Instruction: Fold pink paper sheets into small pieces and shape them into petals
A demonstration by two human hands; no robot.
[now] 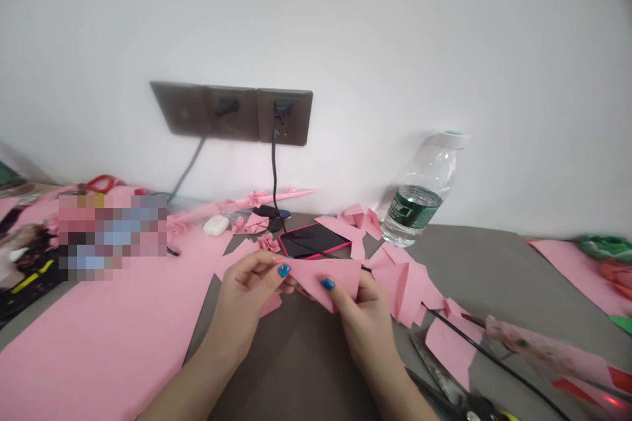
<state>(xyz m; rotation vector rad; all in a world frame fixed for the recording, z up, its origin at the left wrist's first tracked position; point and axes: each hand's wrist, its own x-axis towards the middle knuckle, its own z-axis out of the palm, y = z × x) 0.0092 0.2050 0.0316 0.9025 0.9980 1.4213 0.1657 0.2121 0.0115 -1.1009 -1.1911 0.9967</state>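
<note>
Between my two hands, above the grey table [316, 368], is a folded piece of pink paper [340, 273]. My left hand [251, 286] is closed, pinching the paper's left corner between thumb and fingers. My right hand [363, 309] is closed on its right side, thumb on the front face and fingers behind. Just beyond the paper lies a phone [316, 240] with a pink edge. A folded pink paper flower [268, 243] sits to the phone's left. Several cut and folded pink paper pieces [402, 283] are heaped right of my right hand.
A large pink sheet [113, 335] covers the left. A water bottle [419, 191] leans against the wall. Scissors [444, 375] and a glue gun [548, 348] lie at the right, near a black cable [494, 358]. A white case [216, 225] lies below the wall sockets [232, 112].
</note>
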